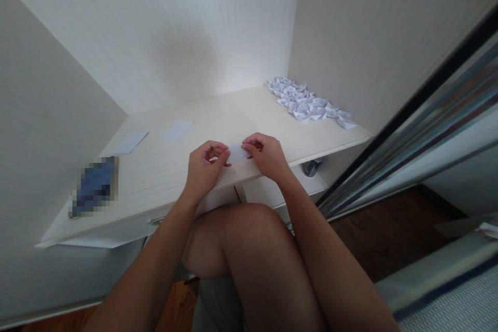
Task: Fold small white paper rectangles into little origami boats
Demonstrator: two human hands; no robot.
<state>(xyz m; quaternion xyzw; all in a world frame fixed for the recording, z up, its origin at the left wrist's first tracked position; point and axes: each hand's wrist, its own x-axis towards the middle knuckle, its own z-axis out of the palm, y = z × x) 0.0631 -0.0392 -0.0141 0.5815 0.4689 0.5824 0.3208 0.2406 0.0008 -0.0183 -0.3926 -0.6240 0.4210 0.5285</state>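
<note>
One small paper (237,152) sits at the near edge of the white desk (229,109), pinched at left by the left hand (203,167) and at right by the right hand (269,155). Probably light, easily creased; best held gently by its edges.

A white tabletop (155,174) is enclosed by pale, softly lit walls (241,21). Dark wooden flooring (361,233) is seen at lower right.

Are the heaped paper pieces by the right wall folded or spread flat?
Folded: the paper pieces show pointed corners and raised edges, unlike the flatter sheet between the left hand and right hand.
</note>
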